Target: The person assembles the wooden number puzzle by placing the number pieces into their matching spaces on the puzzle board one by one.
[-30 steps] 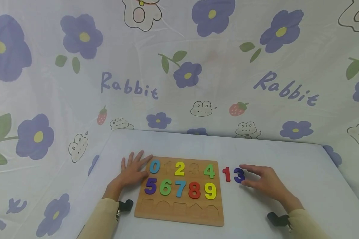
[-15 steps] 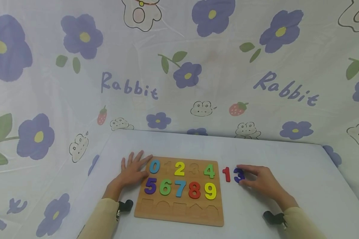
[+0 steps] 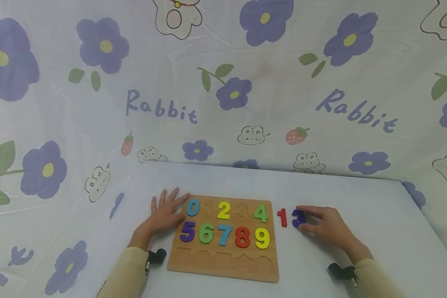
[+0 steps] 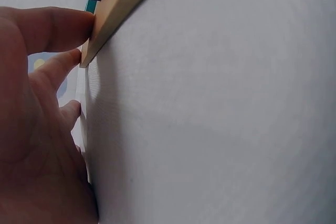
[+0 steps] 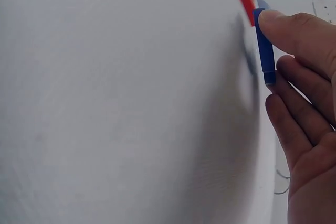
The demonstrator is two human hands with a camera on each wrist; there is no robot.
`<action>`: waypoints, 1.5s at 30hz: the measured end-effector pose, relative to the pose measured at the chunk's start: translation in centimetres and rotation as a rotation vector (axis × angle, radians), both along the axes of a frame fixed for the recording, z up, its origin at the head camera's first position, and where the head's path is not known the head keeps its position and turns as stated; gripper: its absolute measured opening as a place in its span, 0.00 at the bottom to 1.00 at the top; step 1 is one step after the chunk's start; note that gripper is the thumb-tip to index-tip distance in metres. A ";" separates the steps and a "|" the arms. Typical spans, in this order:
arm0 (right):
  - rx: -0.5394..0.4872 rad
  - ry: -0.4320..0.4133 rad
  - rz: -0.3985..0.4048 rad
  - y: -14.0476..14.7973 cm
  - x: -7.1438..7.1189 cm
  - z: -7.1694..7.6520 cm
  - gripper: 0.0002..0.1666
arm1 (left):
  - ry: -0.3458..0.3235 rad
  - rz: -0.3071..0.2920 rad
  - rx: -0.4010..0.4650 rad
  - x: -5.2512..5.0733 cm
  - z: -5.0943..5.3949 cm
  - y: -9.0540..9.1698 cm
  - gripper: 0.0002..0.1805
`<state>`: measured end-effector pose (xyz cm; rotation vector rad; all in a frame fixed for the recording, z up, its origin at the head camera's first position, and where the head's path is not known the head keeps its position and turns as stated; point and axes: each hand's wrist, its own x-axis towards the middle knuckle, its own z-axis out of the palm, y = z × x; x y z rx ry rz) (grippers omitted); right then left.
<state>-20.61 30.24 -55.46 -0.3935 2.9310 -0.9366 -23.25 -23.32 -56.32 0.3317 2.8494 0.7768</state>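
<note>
My right hand point(image 3: 329, 227) pinches a dark blue number 3 point(image 3: 301, 217) between thumb and fingers, right of the wooden number board point(image 3: 223, 271). In the right wrist view the 3 point(image 5: 265, 48) appears edge-on, with a gap between it and its shadow on the table. A red number 1 point(image 3: 282, 217) lies between the 3 and the board. My left hand point(image 3: 166, 216) rests with fingers spread at the board's upper left corner. In the left wrist view the thumb point(image 4: 65, 27) touches the board's edge point(image 4: 118, 17).
Coloured numbers such as the yellow 2 point(image 3: 224, 210) and red 8 point(image 3: 242, 237) sit in the board. Bare outlines of 1 point(image 3: 208, 209) and 3 point(image 3: 241, 210) show in its top row. A patterned cloth point(image 3: 216, 49) hangs behind the white table point(image 3: 376, 215).
My right hand has moved slightly left and its fingers have come together on the blue 3, which now looks tilted. My left hand and the board have stayed in place.
</note>
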 end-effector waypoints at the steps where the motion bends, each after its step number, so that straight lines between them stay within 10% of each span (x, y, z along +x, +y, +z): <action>1: 0.001 0.007 0.005 0.0 0.0 0.2 0.37 | 0.000 0.000 0.004 0.0 0.0 0.0 0.42; 24: 0.004 0.144 0.138 -6.2 -0.5 5.9 0.35 | 0.003 -0.007 0.011 -0.5 -0.4 -0.1 0.42; 32: -0.034 0.122 0.154 -9.1 -1.3 5.9 0.35 | 0.031 -0.007 0.027 -1.4 -2.3 -0.6 0.42; 45: -0.094 0.048 0.199 -13.1 -2.2 4.2 0.34 | 0.037 -0.015 0.068 -0.4 -1.0 -0.4 0.42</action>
